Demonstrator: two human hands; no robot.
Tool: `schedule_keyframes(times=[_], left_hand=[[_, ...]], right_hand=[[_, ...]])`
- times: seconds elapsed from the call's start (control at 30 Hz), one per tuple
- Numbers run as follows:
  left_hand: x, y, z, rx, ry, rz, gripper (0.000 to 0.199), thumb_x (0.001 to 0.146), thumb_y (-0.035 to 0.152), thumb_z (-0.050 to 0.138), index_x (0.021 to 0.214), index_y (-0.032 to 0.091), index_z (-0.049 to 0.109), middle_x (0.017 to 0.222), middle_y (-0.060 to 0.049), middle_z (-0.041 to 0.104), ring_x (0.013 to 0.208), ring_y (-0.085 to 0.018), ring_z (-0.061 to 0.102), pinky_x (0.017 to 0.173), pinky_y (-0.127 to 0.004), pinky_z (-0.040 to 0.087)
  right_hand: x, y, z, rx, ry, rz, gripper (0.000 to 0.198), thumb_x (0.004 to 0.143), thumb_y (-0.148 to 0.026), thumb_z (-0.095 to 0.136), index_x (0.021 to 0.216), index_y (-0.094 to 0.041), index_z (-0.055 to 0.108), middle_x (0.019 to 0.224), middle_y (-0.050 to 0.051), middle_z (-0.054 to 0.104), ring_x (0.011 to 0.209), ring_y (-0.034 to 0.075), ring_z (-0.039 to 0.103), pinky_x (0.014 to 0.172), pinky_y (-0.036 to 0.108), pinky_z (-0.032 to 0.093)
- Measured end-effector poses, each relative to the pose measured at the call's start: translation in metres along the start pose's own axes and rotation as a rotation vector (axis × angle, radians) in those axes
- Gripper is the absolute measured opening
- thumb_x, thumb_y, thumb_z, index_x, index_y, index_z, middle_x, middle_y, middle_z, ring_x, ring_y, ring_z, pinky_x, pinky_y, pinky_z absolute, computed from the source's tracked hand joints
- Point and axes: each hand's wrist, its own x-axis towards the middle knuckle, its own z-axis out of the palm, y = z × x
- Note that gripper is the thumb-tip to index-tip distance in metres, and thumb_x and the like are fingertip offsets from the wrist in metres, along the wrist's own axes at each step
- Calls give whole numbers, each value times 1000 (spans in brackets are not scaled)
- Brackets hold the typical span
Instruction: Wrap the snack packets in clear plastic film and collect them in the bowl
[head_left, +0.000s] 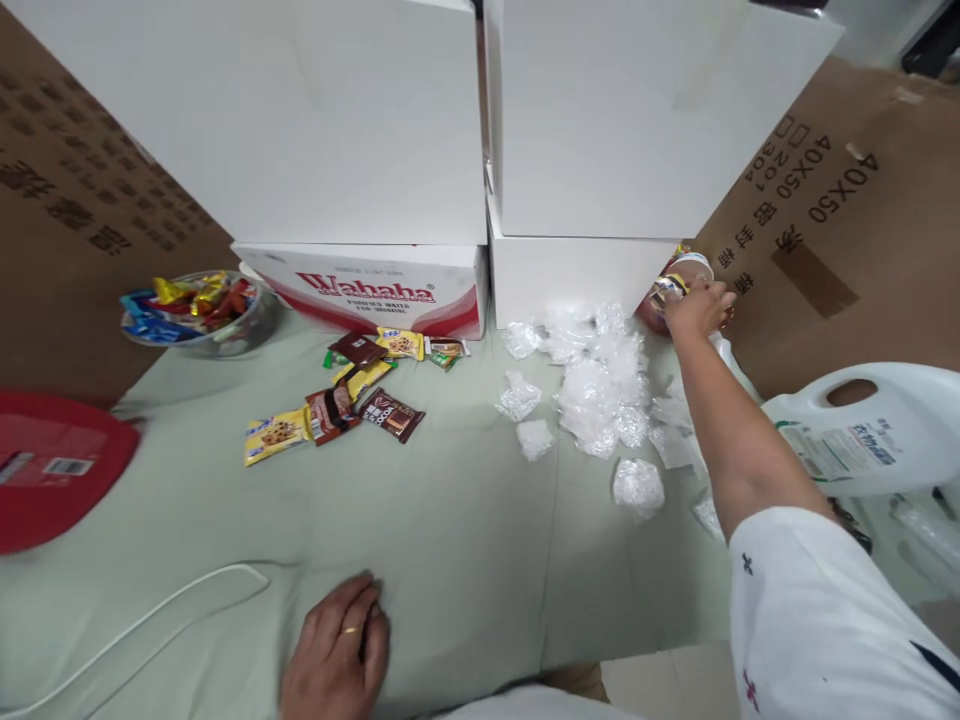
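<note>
My left hand (337,650) rests on the pale green cloth near the front edge, a gold ring on one finger. Its fingers are loosely curled together, with nothing seen in them. At the far right my right hand (701,306) reaches to the back, its fingers bent beside a round reddish tub (654,312). A shiny wrapped packet (667,288) is at the thumb side; what the fingers grip is partly hidden. Crumpled clear plastic wraps (600,390) lie heaped left of my right forearm. Snack packets (330,412) in yellow, brown and green lie left of centre.
White boxes (360,285) are stacked along the back. A clear bowl (247,325) of colourful wrapped snacks stands back left, above a red plastic object (60,470). A white jug (870,425) lies at right. Cardboard walls (817,230) flank both sides; a white cable (157,610) runs front left.
</note>
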Motion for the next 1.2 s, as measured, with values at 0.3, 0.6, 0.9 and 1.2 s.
schedule_keyframes(times=[0.3,0.6,0.9,1.2], left_hand=[[-1,6,-1,-53,-4,-58,17,92,18,55,101,22,67,104,-9,74,97,-24,70,91,-40,57],[25,27,-10,-541,-36,-560,25,95,43,55,91,22,69,88,-4,72,85,-21,66,81,-35,54],[94,90,32,-1404,-410,-763,47,75,64,74,76,18,65,66,2,59,61,-13,53,58,-25,42],[70,99,29,-1201,-199,-709,36,78,54,75,79,18,69,72,1,65,69,-14,55,68,-26,42]], right_hand=[[-170,-127,17,333,-660,-480,36,75,-44,87,102,-24,73,100,9,70,106,30,55,88,38,46],[-258,-142,-40,825,-699,-118,33,95,-49,59,109,-23,76,100,6,72,90,23,64,81,36,51],[-365,-128,-71,989,-832,63,32,91,-45,65,111,-23,75,102,5,68,89,20,63,78,32,51],[-384,-122,-104,860,-819,91,34,90,-54,65,98,-22,73,92,4,69,84,19,61,73,29,47]])
